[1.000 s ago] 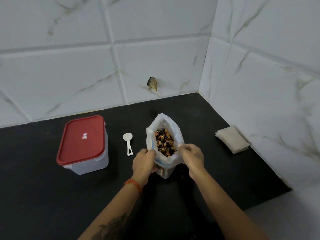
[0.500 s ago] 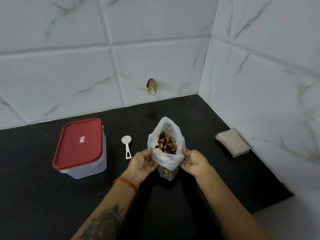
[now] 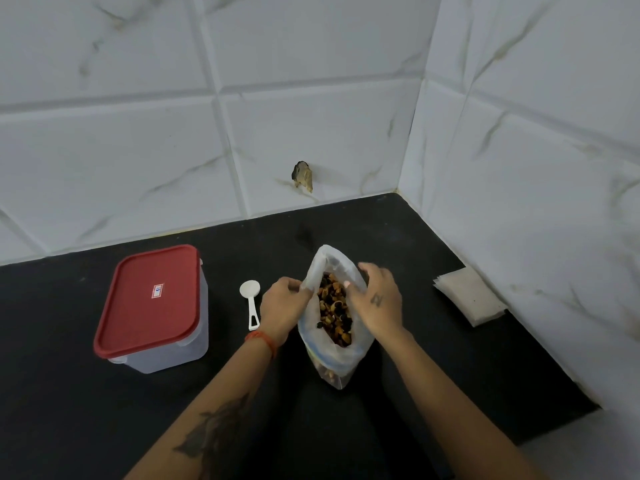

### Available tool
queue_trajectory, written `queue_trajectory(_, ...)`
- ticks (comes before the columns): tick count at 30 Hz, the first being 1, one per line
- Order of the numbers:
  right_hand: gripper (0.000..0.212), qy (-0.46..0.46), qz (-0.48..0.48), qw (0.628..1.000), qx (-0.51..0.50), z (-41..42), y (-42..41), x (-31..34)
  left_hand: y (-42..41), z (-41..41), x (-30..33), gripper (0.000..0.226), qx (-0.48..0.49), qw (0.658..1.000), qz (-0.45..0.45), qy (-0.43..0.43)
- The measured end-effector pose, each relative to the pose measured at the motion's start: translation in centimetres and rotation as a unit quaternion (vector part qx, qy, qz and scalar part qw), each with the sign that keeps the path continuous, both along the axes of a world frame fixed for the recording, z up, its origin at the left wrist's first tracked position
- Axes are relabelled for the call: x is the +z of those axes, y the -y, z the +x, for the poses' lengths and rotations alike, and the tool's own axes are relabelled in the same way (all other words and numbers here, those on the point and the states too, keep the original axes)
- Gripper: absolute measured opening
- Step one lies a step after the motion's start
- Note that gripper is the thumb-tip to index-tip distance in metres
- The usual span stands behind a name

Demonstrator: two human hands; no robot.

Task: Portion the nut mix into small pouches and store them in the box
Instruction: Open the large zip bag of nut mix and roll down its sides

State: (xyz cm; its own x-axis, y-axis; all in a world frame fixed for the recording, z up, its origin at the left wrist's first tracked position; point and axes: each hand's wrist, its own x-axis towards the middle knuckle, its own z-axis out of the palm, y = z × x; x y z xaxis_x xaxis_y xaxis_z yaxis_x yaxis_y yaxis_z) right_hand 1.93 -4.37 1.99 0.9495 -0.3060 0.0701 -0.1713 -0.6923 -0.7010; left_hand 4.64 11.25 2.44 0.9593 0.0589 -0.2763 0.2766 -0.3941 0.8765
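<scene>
While both hands grip the rim of the clear bag (image 3: 337, 355), left hand (image 3: 282, 311) at its 9 o'clock and right hand (image 3: 375, 301) at its 3 o'clock, nut mix (image 3: 334, 311) fills it. The red-lidded box (image 3: 152, 308) stands closed at 9 o'clock beyond the white scoop (image 3: 250, 303); flat pouches (image 3: 471, 296) lie stacked at 3 o'clock.

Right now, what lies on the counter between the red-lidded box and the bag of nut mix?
In the head view, a white scoop lies there, and the left hand gripping the bag rim.
</scene>
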Motion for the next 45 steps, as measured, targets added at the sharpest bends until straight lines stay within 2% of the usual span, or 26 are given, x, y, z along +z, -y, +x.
queue_trajectory(2,0.035,0.119,-0.067,0.991,0.003,-0.1,-0.4,-0.1,-0.1,0.4,-0.4,0.011,0.012,1.000,-0.012,-0.002)
queue_trajectory(3,0.032,0.148,-0.069,0.986,0.018,-0.2,-0.4,-0.2,-0.2,0.6,-0.6,0.010,0.019,0.999,-0.025,-0.004)
queue_trajectory(5,0.034,0.122,-0.029,0.990,0.057,-0.3,-0.6,-0.3,-0.4,1.0,-0.9,0.010,0.033,0.997,-0.063,-0.012)
queue_trajectory(9,0.053,0.047,0.015,0.993,0.111,-0.4,-0.7,-1.1,-0.4,1.2,-0.9,0.009,0.055,0.987,-0.144,-0.053)
queue_trajectory(12,0.045,0.033,0.072,0.987,0.136,-0.1,-0.4,-1.7,-0.5,1.1,-0.7,0.010,0.057,0.978,-0.187,-0.069)
queue_trajectory(16,0.038,0.044,0.096,0.988,0.116,0.3,0.4,-2.3,-0.7,1.0,-0.5,0.012,0.060,0.971,-0.209,-0.097)
queue_trajectory(18,0.036,0.055,0.103,0.989,0.089,0.5,0.6,-2.3,-0.7,1.1,-0.4,0.017,0.054,0.979,-0.174,-0.092)
queue_trajectory(19,0.035,0.063,0.099,0.990,0.075,0.7,0.7,-2.2,-0.7,1.3,-0.4,0.017,0.045,0.988,-0.129,-0.075)
queue_trajectory(21,0.036,0.075,0.082,0.992,0.055,1.3,0.9,-2.2,-0.6,1.8,0.1,0.015,0.006,1.000,0.018,-0.009)
queue_trajectory(23,0.038,0.073,0.086,0.993,0.041,1.8,0.8,-2.0,-0.2,2.3,0.4,0.020,-0.039,0.987,0.139,0.067)
queue_trajectory(25,0.037,0.058,0.098,0.993,0.027,2.3,0.8,-1.8,0.2,3.0,0.3,0.035,-0.071,0.979,0.160,0.103)
queue_trajectory(27,0.027,0.041,0.092,0.995,0.024,2.7,0.8,-1.6,0.6,3.5,0.3,0.039,-0.086,0.979,0.143,0.116)
queue_trajectory(29,0.013,0.024,0.072,0.997,0.020,3.3,0.8,-1.5,0.8,3.9,0.3,0.036,-0.091,0.982,0.126,0.112)
queue_trajectory(31,0.014,0.000,0.055,0.998,0.016,3.9,0.7,-1.2,0.7,4.2,0.0,0.031,-0.102,0.977,0.127,0.136)
queue_trajectory(33,0.018,-0.044,0.104,0.994,0.006,4.4,0.8,-0.9,0.7,4.5,-0.1,0.026,-0.114,0.968,0.147,0.167)
queue_trajectory(35,0.021,-0.090,0.242,0.966,-0.014,4.6,0.9,-0.4,0.7,5.2,-0.2,0.025,-0.102,0.978,0.123,0.135)
queue_trajectory(37,0.023,-0.145,0.381,0.912,-0.036,4.5,0.8,0.3,0.5,5.8,0.0,0.026,-0.048,0.999,-0.001,0.018)
queue_trajectory(39,0.024,-0.197,0.458,0.865,-0.059,4.8,0.6,0.6,0.5,5.8,0.5,0.021,0.017,0.985,-0.135,-0.110)
queue_trajectory(40,0.025,-0.219,0.455,0.861,-0.064,5.0,0.5,0.5,0.4,5.7,0.7,0.018,0.036,0.970,-0.182,-0.158)
queue_trajectory(41,0.027,-0.228,0.421,0.876,-0.059,5.1,0.2,0.5,0.4,5.7,0.8,0.020,0.047,0.957,-0.217,-0.188)
queue_trajectory(43,0.029,-0.188,0.265,0.945,-0.026,5.1,-0.2,0.3,0.3,5.6,1.0,0.028,0.067,0.941,-0.254,-0.214)
queue_trajectory(45,0.030,-0.096,0.106,0.990,0.019,4.9,-0.5,0.2,0.2,5.7,0.8,0.027,0.081,0.935,-0.260,-0.229)
